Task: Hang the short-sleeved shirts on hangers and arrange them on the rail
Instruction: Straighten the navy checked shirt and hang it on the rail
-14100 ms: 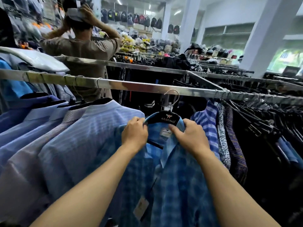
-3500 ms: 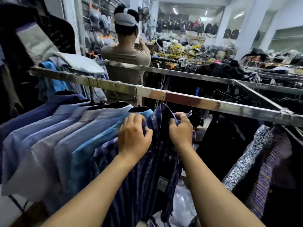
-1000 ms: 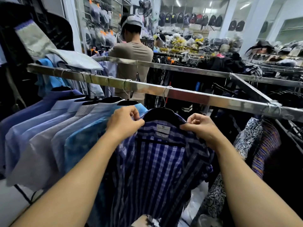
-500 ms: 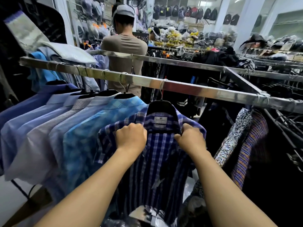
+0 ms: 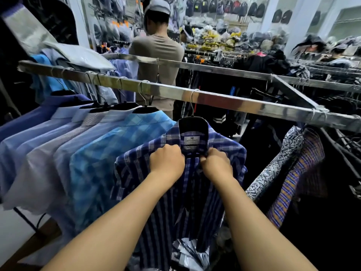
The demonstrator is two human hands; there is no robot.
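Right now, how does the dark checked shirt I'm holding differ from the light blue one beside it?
The dark shirt is navy with thin lines; the light blue shirt has broad turquoise checks. The left hand and right hand grip the dark shirt's front; neither holds the light blue shirt. The dark shirt faces the camera; the light blue shirt hangs side-on. Both hang on black hangers from the rail.

We see a dark blue plaid shirt hanging on a black hanger from the metal rail. Our left grip and right grip clutch its front just below the collar label, knuckles close together. A light blue checked shirt hangs just beside it on the left, and patterned shirts hang on the right.
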